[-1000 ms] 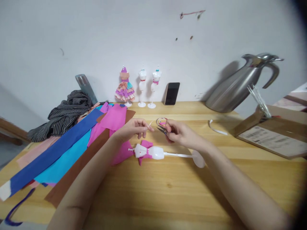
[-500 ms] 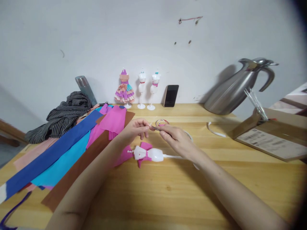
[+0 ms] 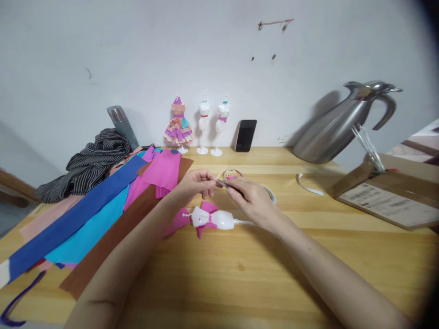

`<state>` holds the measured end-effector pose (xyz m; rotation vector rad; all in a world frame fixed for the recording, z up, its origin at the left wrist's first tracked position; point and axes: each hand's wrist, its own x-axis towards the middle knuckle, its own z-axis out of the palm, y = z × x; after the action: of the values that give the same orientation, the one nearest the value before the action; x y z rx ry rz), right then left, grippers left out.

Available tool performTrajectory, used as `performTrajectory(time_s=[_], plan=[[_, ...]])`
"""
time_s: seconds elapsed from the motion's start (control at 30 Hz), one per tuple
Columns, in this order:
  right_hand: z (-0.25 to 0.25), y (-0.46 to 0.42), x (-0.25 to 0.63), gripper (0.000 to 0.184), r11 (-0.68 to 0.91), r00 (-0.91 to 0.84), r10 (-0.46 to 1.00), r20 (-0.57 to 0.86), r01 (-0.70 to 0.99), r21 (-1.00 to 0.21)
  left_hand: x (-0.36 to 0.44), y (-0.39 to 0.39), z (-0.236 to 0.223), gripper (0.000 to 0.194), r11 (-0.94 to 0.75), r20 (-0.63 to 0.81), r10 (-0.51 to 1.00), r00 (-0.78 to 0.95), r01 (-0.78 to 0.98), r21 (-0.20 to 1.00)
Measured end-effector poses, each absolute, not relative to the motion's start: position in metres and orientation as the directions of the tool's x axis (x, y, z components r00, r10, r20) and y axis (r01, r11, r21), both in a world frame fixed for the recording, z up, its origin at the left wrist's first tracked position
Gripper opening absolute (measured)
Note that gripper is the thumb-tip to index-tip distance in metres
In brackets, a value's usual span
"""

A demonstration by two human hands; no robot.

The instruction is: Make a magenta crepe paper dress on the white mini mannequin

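My left hand (image 3: 201, 183) is closed in a pinch on a small whitish strip (image 3: 218, 176). My right hand (image 3: 254, 201) grips a small metal-bladed tool (image 3: 222, 183), its blade meeting the strip by my left fingertips; most of the tool is hidden in the fingers. Below my hands a white doll dress form (image 3: 222, 220) lies on its back, with pink fabric (image 3: 208, 206) wrapped at its waist and more pink cloth by its neck. Beyond my right hand are a tape roll (image 3: 232, 172) and a partly covered second ring (image 3: 270, 194).
Colored fabric strips (image 3: 78, 233) and a striped cloth (image 3: 96, 160) cover the left side. At the wall stand a dressed doll form (image 3: 178, 128), two white forms (image 3: 203, 116) and a phone (image 3: 246, 136). A metal jug (image 3: 329, 128), cardboard box (image 3: 387, 201) and white strip (image 3: 308, 186) are right.
The blade has shifted slightly against the strip, and my right hand has turned a little. The dress form lies as before; the whole view has tilted slightly.
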<state>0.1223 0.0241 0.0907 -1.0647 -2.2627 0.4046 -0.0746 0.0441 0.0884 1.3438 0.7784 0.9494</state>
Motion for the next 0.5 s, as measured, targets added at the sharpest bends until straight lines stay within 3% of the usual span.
performTrajectory(time_s=[0.5], plan=[[0.0875,0.0293,0.1224,0.022,0.63,-0.52,0.772,0.366,0.547,-0.552,-0.0756,0.0452,0.0862,0.028,0.008,0.051,0.901,0.432,-0.132,0.991]])
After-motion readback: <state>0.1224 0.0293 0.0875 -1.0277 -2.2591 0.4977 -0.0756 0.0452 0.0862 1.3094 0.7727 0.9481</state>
